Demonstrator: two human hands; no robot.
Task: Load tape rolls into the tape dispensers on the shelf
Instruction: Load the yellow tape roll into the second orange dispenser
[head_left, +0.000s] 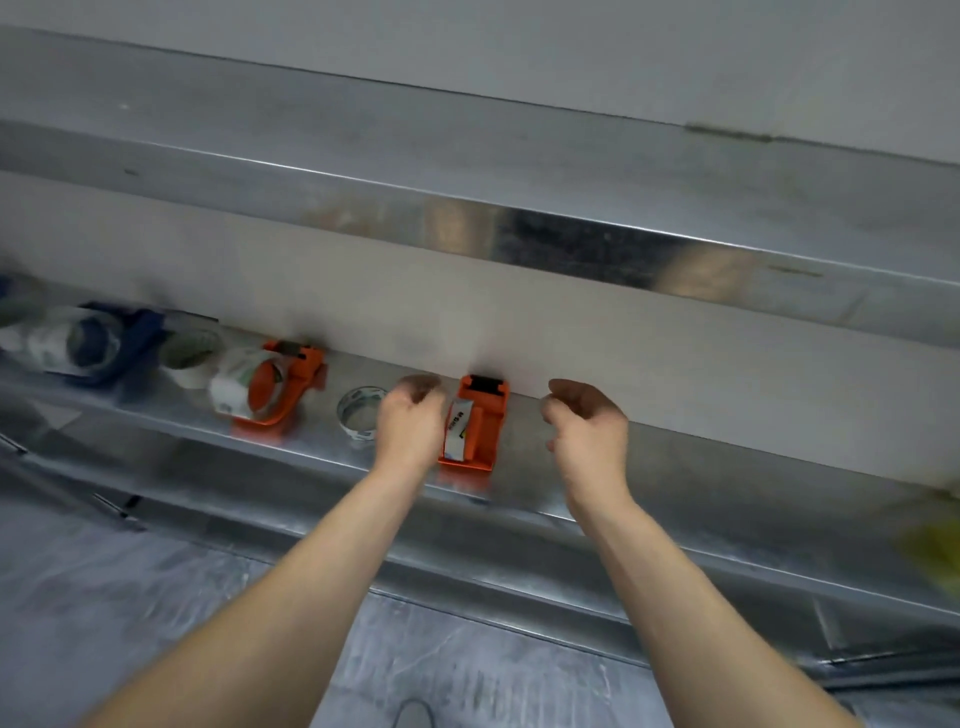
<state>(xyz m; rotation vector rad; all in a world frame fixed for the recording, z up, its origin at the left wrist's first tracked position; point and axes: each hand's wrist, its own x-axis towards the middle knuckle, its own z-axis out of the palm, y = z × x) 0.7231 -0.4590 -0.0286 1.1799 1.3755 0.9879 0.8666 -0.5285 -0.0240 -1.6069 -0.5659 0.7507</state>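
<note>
An orange tape dispenser (480, 423) with a white-labelled roll in it lies on the metal shelf (649, 467), its black cutter end against the wall. My left hand (410, 423) hovers right at its left side with loosely curled fingers, and I see nothing in it. My right hand (587, 421) is apart from the dispenser on its right, also loosely curled and holding nothing. A loose clear tape roll (359, 410) lies just left of my left hand. Further left stand a second orange dispenser (283, 389) and a blue dispenser (106, 340), each with a roll.
Another loose roll (189, 353) lies between the blue and orange dispensers. An upper metal shelf (519, 228) overhangs the working shelf. A blurred yellow object (935, 540) is at the right edge. The floor (156, 597) shows below the shelf's front edge.
</note>
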